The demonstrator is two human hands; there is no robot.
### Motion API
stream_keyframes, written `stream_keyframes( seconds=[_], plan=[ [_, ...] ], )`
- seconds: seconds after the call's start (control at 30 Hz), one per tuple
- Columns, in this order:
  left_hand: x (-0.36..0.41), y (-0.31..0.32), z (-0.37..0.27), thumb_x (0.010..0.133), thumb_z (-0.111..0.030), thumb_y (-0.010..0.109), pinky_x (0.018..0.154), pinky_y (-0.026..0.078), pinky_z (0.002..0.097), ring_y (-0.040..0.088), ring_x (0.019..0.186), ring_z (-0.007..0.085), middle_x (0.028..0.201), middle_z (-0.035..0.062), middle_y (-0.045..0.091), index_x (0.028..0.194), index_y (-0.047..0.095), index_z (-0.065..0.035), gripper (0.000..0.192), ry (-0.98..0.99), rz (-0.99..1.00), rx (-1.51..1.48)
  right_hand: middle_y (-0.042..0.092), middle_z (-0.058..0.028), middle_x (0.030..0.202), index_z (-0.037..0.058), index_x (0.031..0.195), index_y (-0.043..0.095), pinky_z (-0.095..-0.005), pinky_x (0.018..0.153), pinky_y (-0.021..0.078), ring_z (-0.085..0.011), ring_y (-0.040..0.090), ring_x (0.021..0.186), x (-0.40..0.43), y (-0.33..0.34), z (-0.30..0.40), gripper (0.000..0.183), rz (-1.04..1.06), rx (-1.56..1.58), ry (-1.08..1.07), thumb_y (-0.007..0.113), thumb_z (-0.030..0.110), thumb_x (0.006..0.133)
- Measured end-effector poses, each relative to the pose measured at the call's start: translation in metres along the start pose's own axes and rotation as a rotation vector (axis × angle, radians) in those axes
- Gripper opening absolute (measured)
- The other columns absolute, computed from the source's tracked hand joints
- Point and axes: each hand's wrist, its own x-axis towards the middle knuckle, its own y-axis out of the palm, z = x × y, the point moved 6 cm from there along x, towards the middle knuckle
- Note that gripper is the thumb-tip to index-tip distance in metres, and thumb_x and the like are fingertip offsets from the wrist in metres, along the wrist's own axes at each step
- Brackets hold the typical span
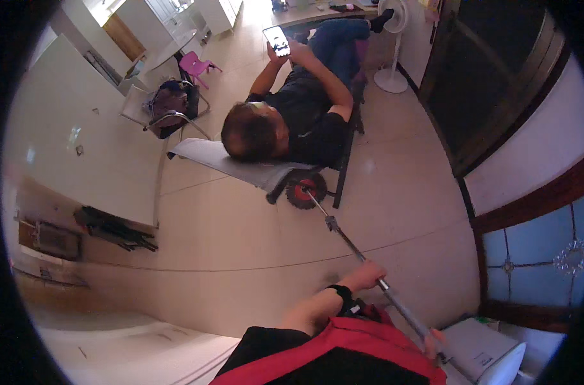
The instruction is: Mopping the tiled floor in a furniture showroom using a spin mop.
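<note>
My left hand point(368, 275), a black band on its wrist, is closed around the middle of a metal mop pole point(353, 248). My right hand point(433, 342), partly hidden at the bottom, grips the pole near its upper end. The pole slants away from me to a round mop head point(305, 189) with a red centre and a dark fringe. That head rests on the tiled floor point(234, 240), close beside the leg of a reclining chair point(342, 185) and its grey fabric point(224, 156).
On the chair lies a person point(301, 115) with a phone point(276, 41). A white standing fan point(392, 79), a pink child's chair point(196, 66) and a metal-framed chair point(174, 108) holding bags stand farther off. Near my right is a white bin-like container point(482, 351).
</note>
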Motion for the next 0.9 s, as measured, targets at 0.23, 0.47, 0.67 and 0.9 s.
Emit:
stream_keyframes(
  seconds=[0.23, 0.47, 0.67, 0.9],
  plan=[
    [-0.038, -0.033, 0.039, 0.060, -0.012, 0.062, 0.063, 0.043, 0.0409, 0.055, 0.074, 0.0303, 0.072, 0.0084, 0.057, 0.072, 0.056, -0.0119, 0.013, -0.092, -0.054, 0.023, 0.051, -0.0076, 0.081, 0.0000, 0.094, 0.051, -0.0299, 0.071, 0.0403, -0.0157, 0.048, 0.075, -0.008, 0.042, 0.116, 0.032, 0.129, 0.055, -0.168, 0.060, 0.019, 0.069],
    [-0.113, -0.058, 0.075, 0.059, -0.018, 0.065, 0.064, 0.044, 0.0393, 0.056, 0.073, 0.0290, 0.079, 0.0080, 0.058, 0.081, 0.057, -0.0135, 0.024, -0.094, -0.108, -0.267, 0.053, -0.0020, 0.069, 0.0028, 0.090, 0.054, -0.0243, 0.054, 0.0406, -0.0105, 0.049, 0.063, -0.001, 0.082, 0.169, 0.033, 0.354, 0.082, -0.277, 0.068, 0.023, 0.068],
    [-0.110, -0.003, 0.075, 0.061, -0.020, 0.063, 0.068, 0.044, 0.0379, 0.056, 0.079, 0.0273, 0.083, 0.0080, 0.059, 0.090, 0.058, -0.0149, 0.030, -0.070, -0.161, -0.075, 0.056, -0.0023, 0.069, 0.0069, 0.086, 0.055, -0.0250, 0.053, 0.0427, -0.0106, 0.052, 0.058, -0.013, 0.042, 0.166, 0.028, 0.292, 0.245, -0.305, 0.071, 0.018, 0.066],
    [-0.016, 0.022, -0.091, 0.065, -0.025, 0.064, 0.066, 0.042, 0.0376, 0.054, 0.082, 0.0270, 0.084, 0.0064, 0.056, 0.087, 0.054, -0.0145, 0.027, 0.193, -0.040, -0.262, 0.049, -0.0086, 0.085, 0.0055, 0.087, 0.047, -0.0348, 0.078, 0.0385, -0.0191, 0.048, 0.083, -0.063, -0.120, 0.167, 0.039, -0.051, 0.211, -0.502, 0.067, 0.023, 0.058]
  ],
)
